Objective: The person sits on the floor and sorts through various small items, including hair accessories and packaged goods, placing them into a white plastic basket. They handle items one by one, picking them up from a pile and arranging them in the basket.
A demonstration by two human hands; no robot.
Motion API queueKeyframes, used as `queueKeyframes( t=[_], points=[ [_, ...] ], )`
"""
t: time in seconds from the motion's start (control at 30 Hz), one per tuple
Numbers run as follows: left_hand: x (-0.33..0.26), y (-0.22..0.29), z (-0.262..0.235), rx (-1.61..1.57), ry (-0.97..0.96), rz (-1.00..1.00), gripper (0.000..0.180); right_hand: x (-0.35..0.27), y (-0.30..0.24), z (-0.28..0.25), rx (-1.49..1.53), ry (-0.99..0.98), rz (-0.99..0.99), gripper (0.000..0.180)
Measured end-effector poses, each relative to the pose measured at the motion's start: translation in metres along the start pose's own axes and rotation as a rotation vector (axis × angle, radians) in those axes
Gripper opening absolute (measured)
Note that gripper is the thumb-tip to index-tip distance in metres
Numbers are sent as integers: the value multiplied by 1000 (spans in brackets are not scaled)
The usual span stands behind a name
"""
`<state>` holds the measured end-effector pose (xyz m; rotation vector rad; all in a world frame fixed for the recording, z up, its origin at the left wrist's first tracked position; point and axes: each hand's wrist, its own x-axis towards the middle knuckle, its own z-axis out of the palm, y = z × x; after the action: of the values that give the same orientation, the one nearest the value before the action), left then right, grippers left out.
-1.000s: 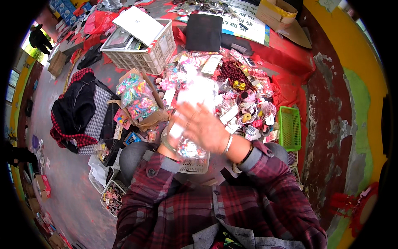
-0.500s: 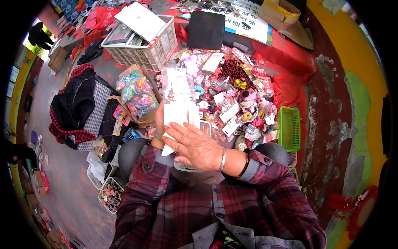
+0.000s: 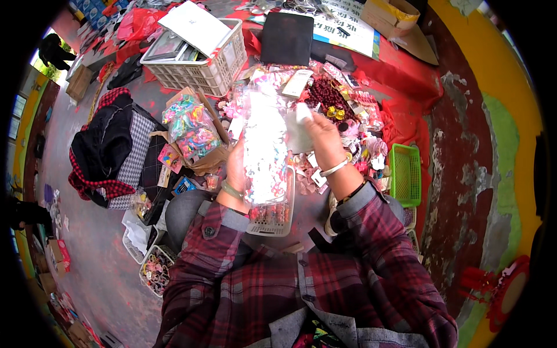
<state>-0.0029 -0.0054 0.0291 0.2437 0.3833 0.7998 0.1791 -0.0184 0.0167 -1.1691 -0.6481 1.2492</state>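
Observation:
A long clear plastic bag [image 3: 266,165] stands in front of me, bright with glare, with small coloured pieces showing through it. My left hand [image 3: 235,168] is wrapped round its left edge, fingers mostly behind it. On the other side my right hand [image 3: 328,139] pinches a small white piece [image 3: 303,112] between thumb and fingers. A translucent greyish sheet [image 3: 299,138] hangs just beside that hand; whether it joins the white piece I cannot tell. Below the bag, a white basket [image 3: 284,223] holds small packaged items. Beyond lies a heap of hair accessories [image 3: 348,142].
At left sit an open carton of colourful bagged items [image 3: 194,130] and a pile of dark clothing [image 3: 107,139]. Farther off are a beige crate [image 3: 209,75] and a black flat case [image 3: 286,39]. A green basket [image 3: 405,174] stands at right, near the peeling wall [image 3: 458,191].
My right hand has lifted off the white packet and moved right and away from me, now pinching a white piece. The bag in my left hand now shows its coloured contents.

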Motion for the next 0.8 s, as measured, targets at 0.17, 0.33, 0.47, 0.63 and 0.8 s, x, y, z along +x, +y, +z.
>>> queueKeyframes(
  t=[0.17, 0.33, 0.47, 0.63, 0.8],
  points=[
    [6, 4, -7, -16, 50, 106, 42, 3, -17, -8, 604, -174, 214, 36],
    [10, 3, -15, 41, 73, 132, 39, 8, -4, -7, 589, -139, 234, 40],
    [17, -1, -48, 82, 116, 203, 36, -5, 16, -1, 232, -278, 229, 45],
    [14, -19, -21, 388, 309, 400, 73, -31, 29, 28, -481, -206, 108, 39],
    [9, 13, -22, 404, 279, 145, 57, -19, 8, 16, 335, -282, 318, 36]
  ],
)
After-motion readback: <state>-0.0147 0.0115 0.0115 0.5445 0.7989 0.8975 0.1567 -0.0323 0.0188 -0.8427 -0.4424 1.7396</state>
